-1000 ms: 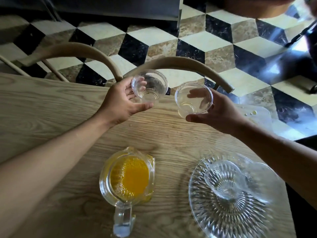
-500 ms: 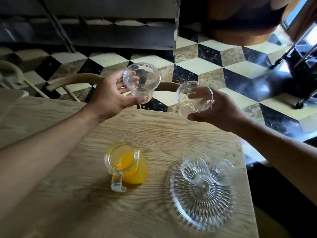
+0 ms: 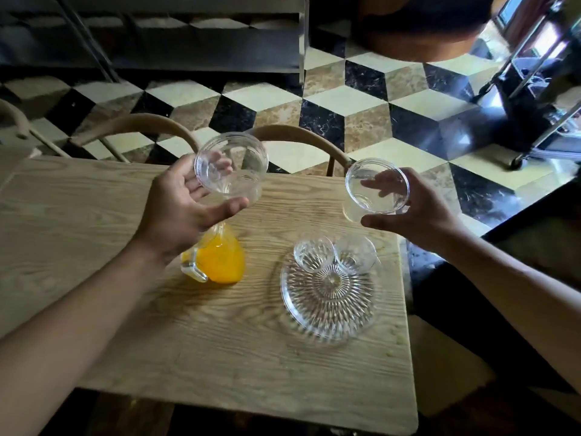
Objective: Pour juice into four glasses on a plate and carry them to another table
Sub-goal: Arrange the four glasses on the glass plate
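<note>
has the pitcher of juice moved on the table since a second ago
No. The pitcher stands beside the glass plate, to its left on the wooden table, as before. Its shift in the picture comes from the head camera moving.

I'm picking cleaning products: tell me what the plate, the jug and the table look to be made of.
Plate: clear pressed glass by the look, with ribbed rays that catch light.
Jug: smooth clear glass, orange juice showing through.
Table: pale wood or wood veneer, matte, with visible grain.

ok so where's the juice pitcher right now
In the head view the juice pitcher stands on the wooden table, left of the glass plate and partly hidden beneath the left hand.
</note>
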`<state>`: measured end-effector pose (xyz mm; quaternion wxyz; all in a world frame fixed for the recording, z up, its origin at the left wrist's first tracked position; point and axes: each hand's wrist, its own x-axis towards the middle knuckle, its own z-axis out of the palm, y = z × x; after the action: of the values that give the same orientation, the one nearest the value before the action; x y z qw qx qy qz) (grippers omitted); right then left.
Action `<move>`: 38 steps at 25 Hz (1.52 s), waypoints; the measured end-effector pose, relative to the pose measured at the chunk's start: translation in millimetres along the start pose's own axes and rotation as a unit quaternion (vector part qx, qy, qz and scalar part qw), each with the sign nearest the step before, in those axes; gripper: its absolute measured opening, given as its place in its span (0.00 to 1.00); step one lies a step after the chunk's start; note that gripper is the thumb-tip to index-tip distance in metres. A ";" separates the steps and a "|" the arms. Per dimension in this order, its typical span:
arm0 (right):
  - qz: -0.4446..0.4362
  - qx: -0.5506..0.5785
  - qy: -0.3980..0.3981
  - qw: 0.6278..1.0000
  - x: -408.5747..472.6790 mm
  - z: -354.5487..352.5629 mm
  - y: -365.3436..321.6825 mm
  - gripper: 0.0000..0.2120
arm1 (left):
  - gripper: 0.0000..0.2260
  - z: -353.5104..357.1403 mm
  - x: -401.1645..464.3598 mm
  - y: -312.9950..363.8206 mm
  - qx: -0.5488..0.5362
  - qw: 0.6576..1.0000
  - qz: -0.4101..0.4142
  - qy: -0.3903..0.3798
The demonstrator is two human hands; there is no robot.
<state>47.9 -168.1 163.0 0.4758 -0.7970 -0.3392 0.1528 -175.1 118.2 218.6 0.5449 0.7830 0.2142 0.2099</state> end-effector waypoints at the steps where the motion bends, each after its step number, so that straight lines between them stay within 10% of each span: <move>1: 0.001 0.006 0.001 1.000 -10.2 0.8 4.6 0.34 | 0.34 9.3 -10.8 -5.5 -0.009 1.000 -0.004 0.002; 38: 0.080 -0.078 0.020 0.994 -160.8 117.8 140.2 0.37 | 0.37 172.8 -140.5 -199.6 -0.047 0.988 -0.143 -0.043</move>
<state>-79.6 -245.7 -29.6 0.4050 -0.8591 -0.2756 0.1479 -214.4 -30.2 -38.1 0.6142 0.7261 0.2905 0.1055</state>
